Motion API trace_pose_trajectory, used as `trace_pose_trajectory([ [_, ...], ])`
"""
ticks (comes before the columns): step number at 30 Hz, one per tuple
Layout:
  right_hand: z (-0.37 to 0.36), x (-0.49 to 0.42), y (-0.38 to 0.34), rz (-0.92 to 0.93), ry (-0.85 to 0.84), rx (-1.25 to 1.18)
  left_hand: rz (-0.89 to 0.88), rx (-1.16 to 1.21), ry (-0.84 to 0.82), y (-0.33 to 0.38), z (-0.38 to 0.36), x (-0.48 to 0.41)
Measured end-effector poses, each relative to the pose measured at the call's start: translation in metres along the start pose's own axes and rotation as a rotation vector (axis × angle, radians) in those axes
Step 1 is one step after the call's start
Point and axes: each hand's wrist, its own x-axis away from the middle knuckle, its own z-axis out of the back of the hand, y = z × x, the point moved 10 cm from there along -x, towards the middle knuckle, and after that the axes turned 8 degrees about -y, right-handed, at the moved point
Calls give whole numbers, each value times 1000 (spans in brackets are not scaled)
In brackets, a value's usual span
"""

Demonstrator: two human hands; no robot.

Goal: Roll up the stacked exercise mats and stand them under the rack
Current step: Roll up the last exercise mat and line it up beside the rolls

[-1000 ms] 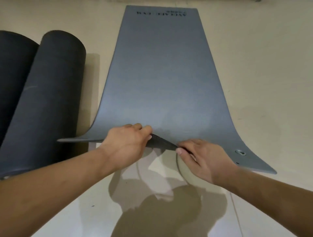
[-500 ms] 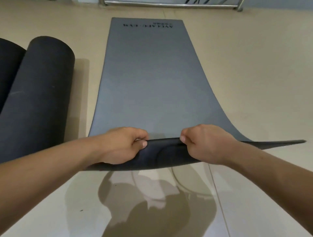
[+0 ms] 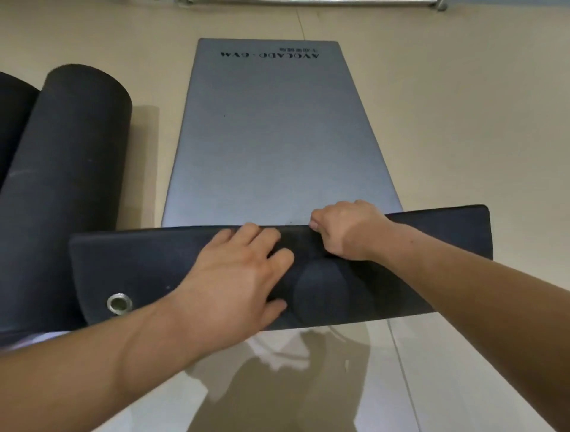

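- Under my left hand (image 3: 234, 277) lies the turned-over end of the grey mat (image 3: 271, 138). My fingers are flat and straight, and they press its dark underside down.
- Just right of that hand, my right hand (image 3: 345, 231) has its fingers curled round the fold and grips the mat there.
- Beyond both hands the rest of the mat lies flat on the floor (image 3: 462, 108). It points toward a metal bar (image 3: 308, 3), maybe the rack.
- Left of my left hand a metal ring (image 3: 119, 303) sits in the flap's corner. Past it lie 2 rolled mats (image 3: 61, 185), side by side.
- I think this roll has only just begun.
- Both hands are near the middle, so the ends could lag and the roll could come out crooked.
- If my flat hand slips, the springy end could flip back open.
- A loose first turn would make a fat roll that may not stand up.
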Motion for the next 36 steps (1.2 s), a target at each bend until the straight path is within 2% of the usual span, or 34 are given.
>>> trace_pose_trajectory([
  [2,10,-17,12,-46,9,-3,106,-28,-259,-3,-36,6],
  [3,12,-25,18,-71,26,4,150,-62,-321,-9,-50,7],
  [5,17,-35,27,-122,102,9,192,-51,-291,-24,-62,4],
  [7,28,-27,25,-131,289,-40,199,27,-240,-36,-68,-1],
  [9,36,3,7,-42,534,-53,186,79,-229,-43,-76,-6],
  [10,34,21,-6,2,581,-26,169,97,-232,-45,-79,-9],
  [11,25,32,-18,23,532,17,156,111,-237,-47,-82,-10],
  [14,-32,40,-29,-19,132,86,149,179,-256,-61,-90,-18],
  [15,-46,39,-28,-25,68,86,146,205,-266,-66,-91,-22],
  [17,-58,33,-26,-24,77,95,136,235,-289,-69,-94,-27],
  [20,-58,18,-18,-10,105,54,154,148,-263,-65,-93,-25],
  [23,-54,4,-15,53,60,38,206,10,-178,-58,-88,-14],
  [27,-49,-11,-4,104,-36,-72,275,-86,-250,-59,-108,-6],
  [30,-49,-18,-2,87,-93,-35,265,19,-292,-65,-120,-14],
  [33,-53,-12,-13,35,-57,77,225,174,-344,-72,-127,-21],
  [36,-66,-6,-19,2,-61,115,171,201,-382,-73,-128,-24],
])
